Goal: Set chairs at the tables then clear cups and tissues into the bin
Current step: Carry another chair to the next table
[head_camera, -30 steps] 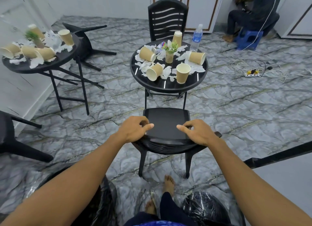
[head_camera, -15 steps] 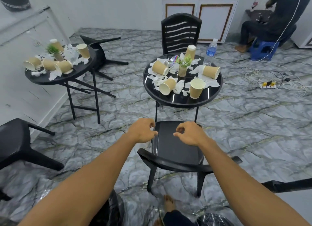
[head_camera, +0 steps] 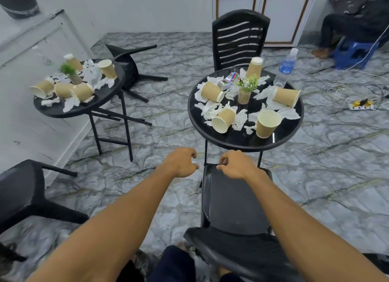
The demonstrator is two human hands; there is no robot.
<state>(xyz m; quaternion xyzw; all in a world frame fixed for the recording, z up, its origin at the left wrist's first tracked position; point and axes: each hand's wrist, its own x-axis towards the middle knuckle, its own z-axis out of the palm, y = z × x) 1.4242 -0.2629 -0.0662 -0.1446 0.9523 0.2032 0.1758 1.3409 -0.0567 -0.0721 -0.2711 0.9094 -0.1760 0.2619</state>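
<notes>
Step in hand, by my reading: chair-setting, first half of the task. Clearing not begun.

Near chair (head_camera: 235,199): upright, directly below the camera, back rail toward the person, seat front just at the legs of the table (head_camera: 240,137). Looks placed.

Left hand (head_camera: 182,162): fingers loosely curled, holding nothing, out over bare floor just left of the seat. Apart from the chair.

Right hand (head_camera: 236,166): fingers loosely curled too, nothing in it, above the seat's front edge. Cannot tell if the fingertips brush the plastic.

Left chair (head_camera: 21,189): at the frame's left edge, on its side, legs pointing right.

On the table: five cups (head_camera: 266,123), one upright, one upside down, three lying over; crumpled tissues (head_camera: 207,109) scattered among them; a small plant (head_camera: 245,90) in the middle; a bottle (head_camera: 287,64) at the far rim.

Left table (head_camera: 84,111): by the wall, same litter of cups and tissues, no chair set at it.

Tipped chair (head_camera: 130,64): lying over just behind the left table.

Far chair (head_camera: 240,35): upright at the table's far side.

No bin that I can make out.

Next move, as I judge it: turn to the left chair, the nearer of the two down. It calls for a firm two-handed grip on back and seat, a lift to swing the legs under, then a carry to the left table without knocking its rim, since the cups there sit close to the edge.
</notes>
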